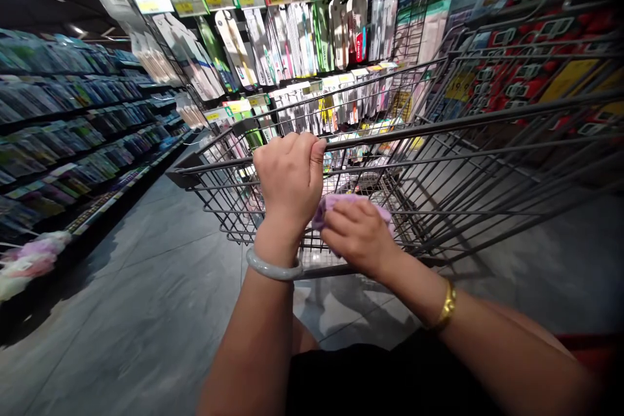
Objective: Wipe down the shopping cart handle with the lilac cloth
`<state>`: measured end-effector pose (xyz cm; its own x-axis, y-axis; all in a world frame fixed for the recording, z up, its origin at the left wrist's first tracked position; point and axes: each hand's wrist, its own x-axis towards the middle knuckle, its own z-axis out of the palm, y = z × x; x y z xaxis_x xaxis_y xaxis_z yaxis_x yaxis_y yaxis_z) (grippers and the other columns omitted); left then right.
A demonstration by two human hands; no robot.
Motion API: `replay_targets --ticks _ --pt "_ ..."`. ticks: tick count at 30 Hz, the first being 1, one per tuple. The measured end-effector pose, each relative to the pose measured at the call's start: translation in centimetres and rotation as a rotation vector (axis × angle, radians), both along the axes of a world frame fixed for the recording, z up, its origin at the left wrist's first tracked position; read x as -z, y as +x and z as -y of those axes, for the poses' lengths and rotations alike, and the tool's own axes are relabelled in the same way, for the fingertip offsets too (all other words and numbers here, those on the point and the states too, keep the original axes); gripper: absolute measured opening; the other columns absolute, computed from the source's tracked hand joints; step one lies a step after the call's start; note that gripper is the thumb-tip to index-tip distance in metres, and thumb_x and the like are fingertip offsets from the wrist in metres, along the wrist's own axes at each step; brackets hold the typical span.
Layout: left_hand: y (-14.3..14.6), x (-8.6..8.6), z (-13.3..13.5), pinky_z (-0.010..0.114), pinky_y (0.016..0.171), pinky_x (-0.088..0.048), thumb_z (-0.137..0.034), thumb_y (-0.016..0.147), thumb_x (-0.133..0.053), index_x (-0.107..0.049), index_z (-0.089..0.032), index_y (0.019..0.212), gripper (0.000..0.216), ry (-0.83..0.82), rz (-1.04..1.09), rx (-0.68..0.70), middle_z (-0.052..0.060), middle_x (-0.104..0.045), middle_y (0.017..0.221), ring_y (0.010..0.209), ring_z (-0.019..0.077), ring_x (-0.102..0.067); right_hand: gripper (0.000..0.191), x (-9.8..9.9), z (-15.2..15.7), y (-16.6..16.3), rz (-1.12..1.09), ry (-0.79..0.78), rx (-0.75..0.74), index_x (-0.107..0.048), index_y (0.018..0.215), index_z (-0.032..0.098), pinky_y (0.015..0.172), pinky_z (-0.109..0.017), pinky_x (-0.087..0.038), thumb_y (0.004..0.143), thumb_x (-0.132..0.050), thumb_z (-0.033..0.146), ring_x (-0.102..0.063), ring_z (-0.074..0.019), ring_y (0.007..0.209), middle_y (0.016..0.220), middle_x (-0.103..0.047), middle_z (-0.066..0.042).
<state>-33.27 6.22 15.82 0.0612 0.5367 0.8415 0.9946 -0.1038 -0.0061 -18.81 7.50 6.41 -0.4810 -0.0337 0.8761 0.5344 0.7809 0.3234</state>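
Note:
A grey wire shopping cart [439,143] stands right in front of me. My left hand [290,179] is closed in a fist around the top bar of the cart's near end; a pale bangle sits on that wrist. Just to its right, my right hand [358,234] presses a small purple cloth [341,201] against the cart's bars, fingers curled over it. A gold bracelet circles the right wrist. The cart's basket looks bare inside.
Racks of hanging packaged goods [312,32] with yellow price tags fill the wall ahead. Long shelves of packets [73,117] run along the left. Red and yellow packages [546,58] are on the right. Grey floor tiles [146,286] lie to my left, soft pink and white items [29,260] low beside them.

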Motion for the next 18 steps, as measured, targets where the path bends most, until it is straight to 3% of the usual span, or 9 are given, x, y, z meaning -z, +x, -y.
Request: replay_targets --ticks 3,6,9,12,15,18 --pt "0.0 -0.1 0.0 0.040 0.073 -0.022 -0.046 0.104 -0.027 -0.057 -0.026 0.083 0.041 0.001 0.006 -0.001 0.005 -0.062 0.082 0.079 0.0228 -0.047 0.002 -0.4 0.2 0.4 -0.039 -0.001 -0.032 -0.068 0.083 0.026 0.083 -0.033 -0.043 0.084 -0.069 0.025 -0.059 -0.0159 0.103 0.096 -0.072 0.004" --pt "0.1 -0.1 0.0 0.040 0.073 -0.022 -0.046 0.103 -0.028 -0.058 -0.026 0.085 0.041 -0.001 0.010 0.002 0.005 -0.063 0.083 0.080 0.0231 -0.047 0.019 -3.2 0.0 3.2 -0.250 0.015 -0.068 -0.071 0.100 0.025 0.090 -0.038 -0.048 0.081 -0.073 0.025 -0.058 -0.0209 0.109 0.103 -0.069 -0.003" --pt "0.0 0.0 0.0 0.040 0.073 -0.022 -0.046 0.103 -0.029 -0.059 -0.026 0.085 0.040 -0.004 0.018 0.011 0.005 -0.063 0.083 0.081 0.0230 -0.048 0.017 -4.9 -0.5 5.2 -0.409 0.037 -0.007 -0.072 0.094 0.025 0.092 -0.041 -0.049 0.078 -0.076 0.023 -0.057 -0.0227 0.105 0.101 -0.067 -0.005" --pt "0.0 0.0 -0.1 0.040 0.073 -0.021 -0.046 0.103 -0.029 -0.058 -0.025 0.083 0.041 0.003 0.015 0.006 0.005 -0.062 0.082 0.080 0.0226 -0.047 0.019 -3.8 -0.7 4.5 -0.293 0.033 0.034 -0.073 0.096 0.026 0.088 -0.039 -0.049 0.078 -0.076 0.023 -0.059 -0.0211 0.101 0.098 -0.071 -0.002" --pt "0.0 -0.1 0.0 0.040 0.073 -0.021 -0.046 0.104 -0.028 -0.057 -0.025 0.080 0.042 0.005 0.007 -0.004 0.005 -0.062 0.081 0.079 0.0224 -0.047 0.009 -2.3 -0.5 2.8 -0.077 0.015 0.039 -0.071 0.090 0.027 0.084 -0.036 -0.048 0.082 -0.072 0.024 -0.062 -0.0185 0.102 0.100 -0.073 0.003" --pt "0.1 -0.1 0.0 0.040 0.072 -0.021 -0.045 0.103 -0.029 -0.057 -0.025 0.080 0.042 0.000 0.006 -0.008 0.005 -0.062 0.080 0.078 0.0226 -0.047 0.009 -2.9 -0.1 3.3 -0.112 0.024 -0.008 -0.071 0.092 0.026 0.087 -0.035 -0.049 0.083 -0.070 0.023 -0.062 -0.0181 0.105 0.102 -0.072 0.002"
